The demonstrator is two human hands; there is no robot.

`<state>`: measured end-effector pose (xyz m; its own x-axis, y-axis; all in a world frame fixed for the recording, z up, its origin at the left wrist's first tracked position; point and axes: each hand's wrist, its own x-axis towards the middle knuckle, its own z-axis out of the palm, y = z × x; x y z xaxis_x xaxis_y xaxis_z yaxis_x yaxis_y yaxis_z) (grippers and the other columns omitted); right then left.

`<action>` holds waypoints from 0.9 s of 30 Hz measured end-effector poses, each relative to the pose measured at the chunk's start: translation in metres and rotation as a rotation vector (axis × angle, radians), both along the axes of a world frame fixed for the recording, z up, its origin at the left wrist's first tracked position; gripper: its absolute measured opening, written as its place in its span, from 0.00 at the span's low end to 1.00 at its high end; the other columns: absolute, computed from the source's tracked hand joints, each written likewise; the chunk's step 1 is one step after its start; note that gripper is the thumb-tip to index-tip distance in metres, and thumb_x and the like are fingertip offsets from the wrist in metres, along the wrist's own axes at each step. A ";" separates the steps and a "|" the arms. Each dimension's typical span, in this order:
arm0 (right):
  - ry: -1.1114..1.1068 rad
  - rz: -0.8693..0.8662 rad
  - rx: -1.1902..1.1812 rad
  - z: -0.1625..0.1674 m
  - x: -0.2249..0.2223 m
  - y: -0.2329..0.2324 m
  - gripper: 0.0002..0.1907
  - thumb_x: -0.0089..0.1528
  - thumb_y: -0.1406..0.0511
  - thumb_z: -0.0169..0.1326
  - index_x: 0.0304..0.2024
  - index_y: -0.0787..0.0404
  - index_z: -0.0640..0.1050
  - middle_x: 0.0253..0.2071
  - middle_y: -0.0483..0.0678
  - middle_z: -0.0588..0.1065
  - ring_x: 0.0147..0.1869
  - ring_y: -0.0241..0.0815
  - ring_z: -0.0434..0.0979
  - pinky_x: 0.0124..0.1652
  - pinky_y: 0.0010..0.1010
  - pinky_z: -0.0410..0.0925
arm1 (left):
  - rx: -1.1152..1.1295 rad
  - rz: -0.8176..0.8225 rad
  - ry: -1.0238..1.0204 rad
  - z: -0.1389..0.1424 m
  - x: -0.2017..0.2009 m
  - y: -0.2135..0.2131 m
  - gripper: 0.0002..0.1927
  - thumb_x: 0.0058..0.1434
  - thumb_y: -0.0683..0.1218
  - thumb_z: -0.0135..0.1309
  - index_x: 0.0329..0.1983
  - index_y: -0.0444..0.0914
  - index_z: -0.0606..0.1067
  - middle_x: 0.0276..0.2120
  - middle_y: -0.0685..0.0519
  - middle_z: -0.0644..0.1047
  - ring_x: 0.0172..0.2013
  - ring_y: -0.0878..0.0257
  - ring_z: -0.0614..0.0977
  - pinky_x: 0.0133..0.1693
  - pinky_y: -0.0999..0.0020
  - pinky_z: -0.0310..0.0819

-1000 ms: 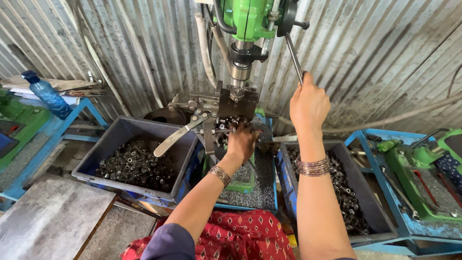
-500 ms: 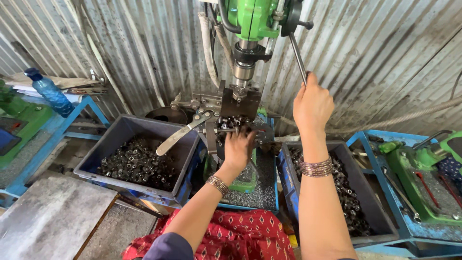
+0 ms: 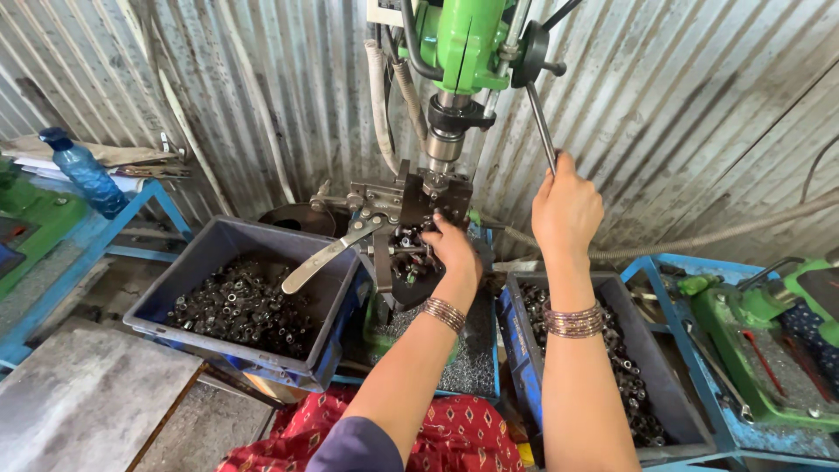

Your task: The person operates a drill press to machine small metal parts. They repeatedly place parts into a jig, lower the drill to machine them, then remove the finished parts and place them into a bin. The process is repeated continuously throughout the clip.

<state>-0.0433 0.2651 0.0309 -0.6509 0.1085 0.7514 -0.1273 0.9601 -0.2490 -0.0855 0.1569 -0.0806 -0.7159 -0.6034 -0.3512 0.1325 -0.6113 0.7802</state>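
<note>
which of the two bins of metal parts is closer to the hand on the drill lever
The bin at lower right, directly below the right hand that grips the lever. The other bin sits far to the left, beyond the left hand.

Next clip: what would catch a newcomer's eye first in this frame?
The green drill press at top centre stands out against the corrugated metal wall. The right hand grips its feed lever, while the left hand reaches into the dark clamp under the spindle. Blue bins of small dark metal parts flank the machine: the left bin and the right bin.
</note>
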 end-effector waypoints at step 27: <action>0.006 -0.044 0.014 -0.006 -0.009 -0.003 0.12 0.68 0.65 0.54 0.54 0.59 0.78 0.27 0.61 0.77 0.32 0.66 0.79 0.32 0.55 0.71 | -1.647 0.246 -0.013 0.002 0.094 -0.209 0.22 0.70 0.50 0.54 0.62 0.33 0.71 0.52 0.41 0.78 0.52 0.44 0.78 0.53 0.50 0.73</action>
<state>-0.0525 0.2620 0.0246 -0.6408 0.1269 0.7572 -0.0861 0.9681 -0.2352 0.0085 -0.0520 -0.0791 -0.5565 -0.3998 0.7283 0.0830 0.8455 0.5275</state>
